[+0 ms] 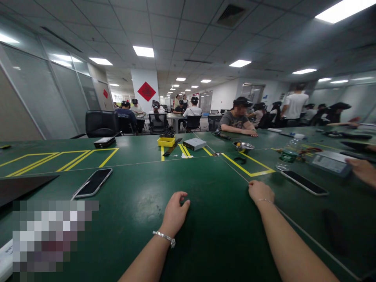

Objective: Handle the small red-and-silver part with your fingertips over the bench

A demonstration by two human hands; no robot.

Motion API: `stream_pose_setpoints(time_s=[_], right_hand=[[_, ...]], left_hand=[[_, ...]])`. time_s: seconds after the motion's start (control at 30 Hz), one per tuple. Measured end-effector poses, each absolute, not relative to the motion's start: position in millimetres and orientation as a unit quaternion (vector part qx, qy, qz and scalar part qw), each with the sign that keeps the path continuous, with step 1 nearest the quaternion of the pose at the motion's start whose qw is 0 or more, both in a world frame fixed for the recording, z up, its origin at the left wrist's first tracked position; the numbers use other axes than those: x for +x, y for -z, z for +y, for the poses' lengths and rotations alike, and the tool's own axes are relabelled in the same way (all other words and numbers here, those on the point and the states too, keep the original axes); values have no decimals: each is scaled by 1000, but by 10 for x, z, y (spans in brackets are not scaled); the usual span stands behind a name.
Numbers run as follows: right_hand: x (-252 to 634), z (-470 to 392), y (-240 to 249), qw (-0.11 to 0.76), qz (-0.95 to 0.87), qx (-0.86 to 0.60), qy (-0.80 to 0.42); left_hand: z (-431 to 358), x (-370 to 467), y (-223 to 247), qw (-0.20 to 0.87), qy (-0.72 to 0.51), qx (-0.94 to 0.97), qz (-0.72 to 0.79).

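On the green table [117, 219], my left hand [176, 209] rests near the middle, a silver bracelet [164, 237] on its wrist. Its fingers are loosely curved, thumb and forefinger apart, with nothing between them. My right hand [261, 191] lies farther right with its fingers turned inward; whether they are closed or hold anything is hidden. A thin bracelet [266, 200] circles that wrist. Beyond it is a yellow tape outline [263, 172]. The nearest item to its right is a phone [304, 182] lying flat.
Toward the back stand a yellow tray [166, 141], a grey metal box [194, 144] and a metal bowl [243, 146]. At right are a plastic bottle [288, 154] and another person's hand [362, 170] touching a silver box [330, 162]. Another phone [93, 182] lies left; a person [238, 117] sits opposite.
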State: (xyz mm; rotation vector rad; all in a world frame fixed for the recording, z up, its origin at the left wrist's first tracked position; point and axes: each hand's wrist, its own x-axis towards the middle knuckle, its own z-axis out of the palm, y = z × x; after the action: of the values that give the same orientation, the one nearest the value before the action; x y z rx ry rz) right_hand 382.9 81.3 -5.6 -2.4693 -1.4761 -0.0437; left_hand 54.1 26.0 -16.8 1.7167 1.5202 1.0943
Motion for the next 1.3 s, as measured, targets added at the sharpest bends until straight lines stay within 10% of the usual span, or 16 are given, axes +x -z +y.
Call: stream_pose_setpoints(time_s=[0.33,0.67,0.97,1.3], right_hand=[[3227,805,-65,211,-602,-765,87],[1888,395,130,216,-849,-451,-172],[3107,754,-99,166,-594,-780,109],[3661,816,47,96,-502,-859,37]], left_hand=[[256,543,153,302,-405,650,568],[309,551,250,314,-421,644,556],[261,535,187,332,-409,639,560],[289,543,223,331,-419,641,551]])
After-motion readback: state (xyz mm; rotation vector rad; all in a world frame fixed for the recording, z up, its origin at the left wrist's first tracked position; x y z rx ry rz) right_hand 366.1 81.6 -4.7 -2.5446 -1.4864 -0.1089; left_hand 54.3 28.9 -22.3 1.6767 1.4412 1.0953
